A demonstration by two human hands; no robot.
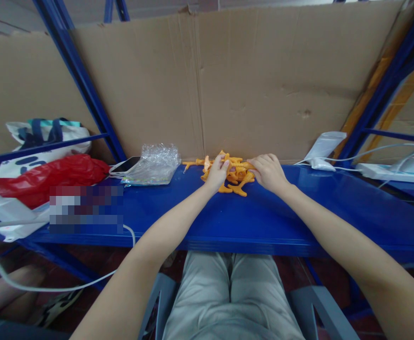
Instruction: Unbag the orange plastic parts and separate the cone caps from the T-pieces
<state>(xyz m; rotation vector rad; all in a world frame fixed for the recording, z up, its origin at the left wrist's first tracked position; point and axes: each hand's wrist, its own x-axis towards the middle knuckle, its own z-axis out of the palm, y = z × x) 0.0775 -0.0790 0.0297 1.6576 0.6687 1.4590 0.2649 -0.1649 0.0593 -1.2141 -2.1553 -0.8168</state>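
Orange plastic pieces [238, 189] pinched between curled fingers of left hand [218, 173] and right hand [268, 171]; cardboard panel [263, 85] behind, bubble wrap [159, 163] leftward.

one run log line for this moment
left hand: at orange pieces, grip unclear | right hand: at their right side, grip unclear | surface: blue tabletop | behind: cardboard panel

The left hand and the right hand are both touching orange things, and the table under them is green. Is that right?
Not quite: the table is blue, not green, as the head view shows. The left hand and right hand are both touching orange things.
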